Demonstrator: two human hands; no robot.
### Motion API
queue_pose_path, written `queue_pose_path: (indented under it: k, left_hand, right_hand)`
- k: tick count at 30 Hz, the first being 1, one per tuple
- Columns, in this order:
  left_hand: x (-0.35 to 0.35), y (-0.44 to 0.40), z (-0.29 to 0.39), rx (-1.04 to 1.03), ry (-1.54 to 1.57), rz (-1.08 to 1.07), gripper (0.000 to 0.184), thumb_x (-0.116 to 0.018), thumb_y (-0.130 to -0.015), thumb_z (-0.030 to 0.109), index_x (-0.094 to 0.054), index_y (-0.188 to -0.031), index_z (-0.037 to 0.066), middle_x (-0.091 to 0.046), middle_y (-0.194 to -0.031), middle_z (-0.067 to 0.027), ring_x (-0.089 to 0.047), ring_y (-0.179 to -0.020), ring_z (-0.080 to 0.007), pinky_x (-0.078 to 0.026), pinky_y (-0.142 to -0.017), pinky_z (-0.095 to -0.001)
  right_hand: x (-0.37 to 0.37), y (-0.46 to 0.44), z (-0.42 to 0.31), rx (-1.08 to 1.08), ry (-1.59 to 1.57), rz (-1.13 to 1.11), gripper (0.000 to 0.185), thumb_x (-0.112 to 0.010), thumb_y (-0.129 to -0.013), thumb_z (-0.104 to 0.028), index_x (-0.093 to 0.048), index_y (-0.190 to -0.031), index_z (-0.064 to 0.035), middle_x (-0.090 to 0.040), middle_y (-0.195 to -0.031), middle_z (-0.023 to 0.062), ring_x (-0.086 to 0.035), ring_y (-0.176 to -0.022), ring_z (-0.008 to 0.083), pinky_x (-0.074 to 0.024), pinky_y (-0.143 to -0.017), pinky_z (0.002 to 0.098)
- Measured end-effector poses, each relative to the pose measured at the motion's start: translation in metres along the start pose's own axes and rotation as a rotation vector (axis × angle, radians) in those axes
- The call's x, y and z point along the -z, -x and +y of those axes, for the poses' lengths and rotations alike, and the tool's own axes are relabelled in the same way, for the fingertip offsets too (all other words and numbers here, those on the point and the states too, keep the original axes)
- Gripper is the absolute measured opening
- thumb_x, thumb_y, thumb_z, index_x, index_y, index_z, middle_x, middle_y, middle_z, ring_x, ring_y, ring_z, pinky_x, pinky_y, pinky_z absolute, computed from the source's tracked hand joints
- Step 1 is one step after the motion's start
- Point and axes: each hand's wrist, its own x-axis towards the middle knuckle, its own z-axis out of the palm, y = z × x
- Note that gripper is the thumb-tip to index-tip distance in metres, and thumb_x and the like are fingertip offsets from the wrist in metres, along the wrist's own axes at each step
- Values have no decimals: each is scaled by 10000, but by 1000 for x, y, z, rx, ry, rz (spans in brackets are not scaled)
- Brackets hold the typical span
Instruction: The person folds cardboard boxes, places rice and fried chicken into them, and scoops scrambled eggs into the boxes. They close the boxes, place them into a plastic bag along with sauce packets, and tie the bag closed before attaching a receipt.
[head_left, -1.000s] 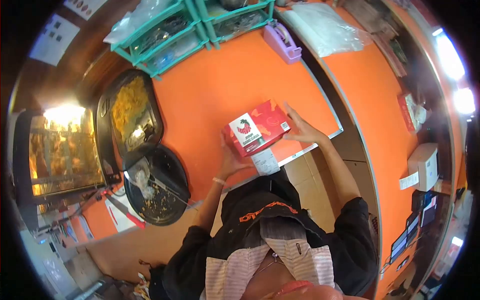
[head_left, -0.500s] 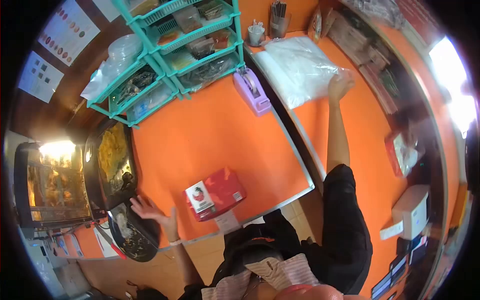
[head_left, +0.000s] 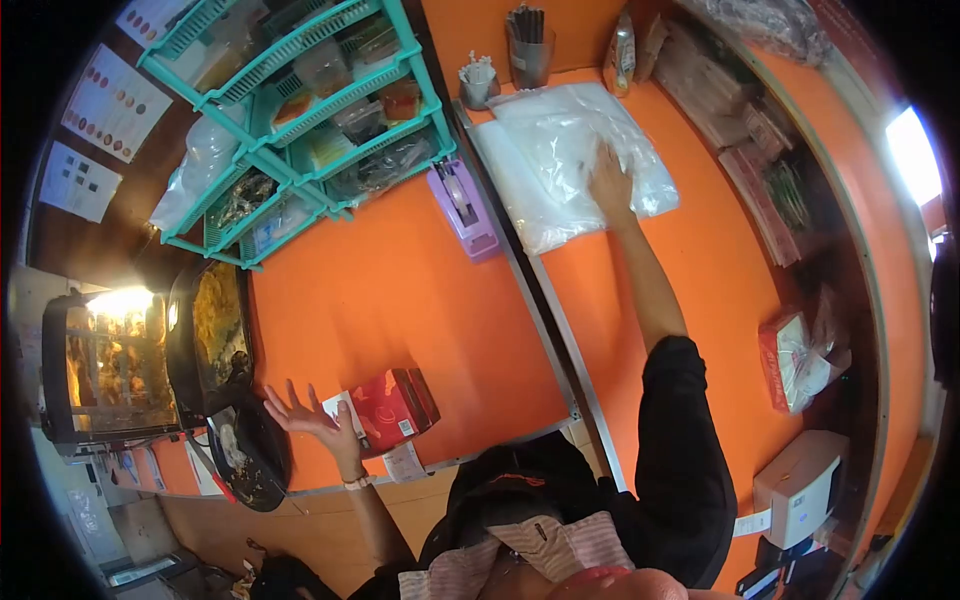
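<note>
Shifted right hand [head_left: 609, 184] inward over clear plastic bags [head_left: 540, 160] beyond red carton [head_left: 390, 408], cannot tell if gripping, leaving carton ungrasped beside splayed, empty left hand [head_left: 318, 422].

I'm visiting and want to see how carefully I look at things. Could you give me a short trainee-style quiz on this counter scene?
1. What lies under the person's right hand?
2. True or false: the left hand is holding the purple tape dispenser.
3. Which of these is nearest the left hand?
a) receipt printer
b) red cardboard box
c) teal basket rack

Key:
1. Clear plastic bags.
2. False; that hand is spread open.
3. b
</note>
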Motion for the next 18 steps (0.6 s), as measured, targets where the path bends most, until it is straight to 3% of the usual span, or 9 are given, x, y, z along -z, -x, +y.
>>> queue_pose_path:
  k: [4,7,9,10,12,13,14,16,18]
  left_hand:
    - [-17,8,16,1,7,-61,939,-658,-711,245,21,-1346,109,-24,-1398,-146,-217,-1228,-363,-273,-957,-517]
    - [-13,16,21,-2,-33,-98,926,-660,-709,233,3,-1345,110,-32,-1394,-153,-226,-1224,-364,-270,-959,-516]
    - [-5,19,22,15,-46,-90,925,-658,-710,223,6,-1343,108,-48,-1392,-156,-233,-1222,-365,-267,-961,-518]
    - [-2,19,24,28,-48,-80,924,-657,-710,213,8,-1342,105,-64,-1390,-160,-241,-1220,-366,-264,-962,-520]
    - [-2,17,27,21,-21,-95,905,-655,-706,191,-18,-1340,85,-99,-1383,-165,-250,-1220,-351,-260,-971,-503]
    - [-4,15,29,14,10,-112,887,-652,-701,169,-43,-1338,64,-135,-1376,-170,-259,-1220,-337,-257,-980,-485]
    - [-10,13,32,16,11,-108,887,-652,-701,169,-43,-1338,64,-135,-1376,-170,-259,-1220,-337,-257,-980,-485]
    - [-35,12,41,62,77,-387,810,-650,-685,126,-152,-1314,16,-234,-1341,-170,-288,-1212,-301,-249,-999,-429]
    - [-72,14,52,-3,87,-617,734,-653,-664,92,-259,-1275,-8,-303,-1302,-162,-308,-1203,-286,-249,-1005,-386]
  right_hand:
    - [-2,4,8,-82,-115,50,461,-580,-754,-194,-408,-1164,-72,-489,-1181,117,-431,-1122,262,-279,-963,453]
    - [-1,6,20,-91,-186,-163,437,-562,-779,-155,-416,-1177,-46,-450,-1204,162,-436,-1100,320,-350,-922,408]
    - [0,2,27,-23,-266,58,226,-548,-789,-133,-504,-994,-50,-558,-1014,173,-541,-924,325,-443,-778,375]
    - [10,-1,28,-24,-269,54,226,-548,-789,-133,-504,-994,-50,-558,-1014,173,-541,-924,325,-443,-778,375]
    - [33,-15,34,-81,-177,-90,78,-535,-797,-98,-516,-859,-54,-595,-780,159,-585,-695,318,-464,-614,393]
    - [46,-19,35,-2,-188,25,67,-534,-817,-126,-525,-840,-64,-581,-671,135,-571,-575,309,-432,-496,389]
    - [62,-20,32,3,-188,26,67,-534,-817,-126,-525,-840,-64,-581,-671,135,-571,-575,309,-432,-496,389]
    - [101,-16,27,-97,-255,69,117,-510,-842,-182,-514,-790,-77,-584,-686,147,-573,-592,321,-442,-503,390]
    - [154,2,17,-196,-502,133,124,-515,-852,-192,-527,-854,-69,-529,-591,123,-552,-509,235,-422,-463,360]
